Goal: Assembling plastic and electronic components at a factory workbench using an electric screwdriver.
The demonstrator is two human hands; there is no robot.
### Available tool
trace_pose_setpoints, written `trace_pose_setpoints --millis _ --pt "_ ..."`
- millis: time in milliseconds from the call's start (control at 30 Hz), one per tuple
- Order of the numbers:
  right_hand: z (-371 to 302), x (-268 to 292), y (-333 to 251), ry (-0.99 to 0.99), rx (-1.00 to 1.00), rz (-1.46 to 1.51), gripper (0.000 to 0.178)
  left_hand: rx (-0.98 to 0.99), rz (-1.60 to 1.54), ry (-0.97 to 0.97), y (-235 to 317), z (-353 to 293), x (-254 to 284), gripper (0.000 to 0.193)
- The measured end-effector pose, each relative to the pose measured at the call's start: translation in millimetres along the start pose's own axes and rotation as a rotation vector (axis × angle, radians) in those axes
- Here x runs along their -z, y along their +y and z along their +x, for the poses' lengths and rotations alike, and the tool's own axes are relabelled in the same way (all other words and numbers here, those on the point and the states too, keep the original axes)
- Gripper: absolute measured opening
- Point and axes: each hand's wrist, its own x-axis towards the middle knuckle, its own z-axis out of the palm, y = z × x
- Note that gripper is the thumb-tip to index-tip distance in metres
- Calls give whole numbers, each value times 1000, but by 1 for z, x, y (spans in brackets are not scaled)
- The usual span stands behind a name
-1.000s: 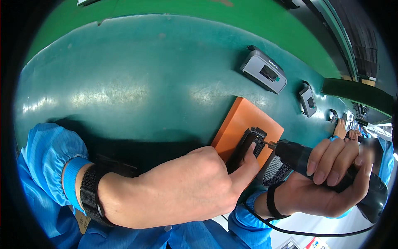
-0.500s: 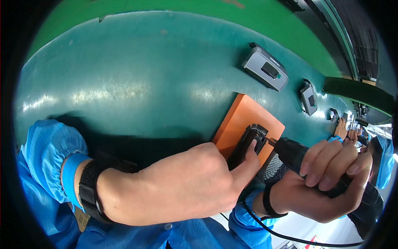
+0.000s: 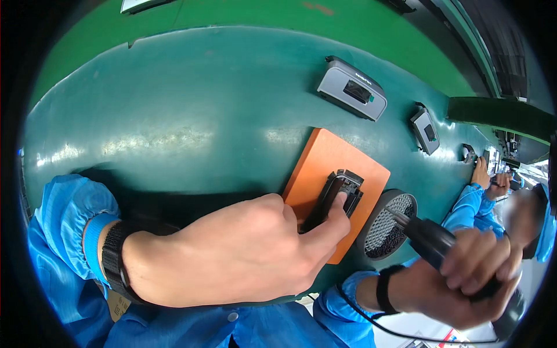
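Black part (image 3: 325,206) held on orange block (image 3: 316,159), toward near edge of table (image 3: 174,87), right of centre.
Part gripped by left hand (image 3: 264,246), thumb on top, likely to stop it shifting. Black driver (image 3: 430,242) gripped in right hand (image 3: 461,287), bit over round dish (image 3: 366,239), apparently set beside block for short reach; contact can't be told. Two grey units (image 3: 339,87) placed toward far-right edge, presumably clear of the work.

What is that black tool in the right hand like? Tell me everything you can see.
The driver has a thick black body, plastic by its look, and a slim metallic bit. The right hand grips it, hiding some of the body; the rear is unclear. It slants, with the bit pointing up and left in the picture. The tip shows against the round dish; whether they touch is unclear.
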Motion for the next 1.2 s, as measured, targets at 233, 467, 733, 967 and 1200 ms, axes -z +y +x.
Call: trace_pose_setpoints --millis 233,467,733,967,1200 --pt "-11 36 -24 65 -37 -150 15 0 46 -58 2 6 3 13" --pt "-15 45 -5 80 -97 -174 17 -13 -13 -205 1 12 11 40" --pt "-19 45 4 97 -65 -217 18 -18 -26 -198 0 13 9 41" --pt "-20 48 1 83 -107 -170 19 35 -73 -194 0 11 9 43" --pt "-21 40 8 194 -96 -165 20 62 -132 -202 -1 2 3 44"
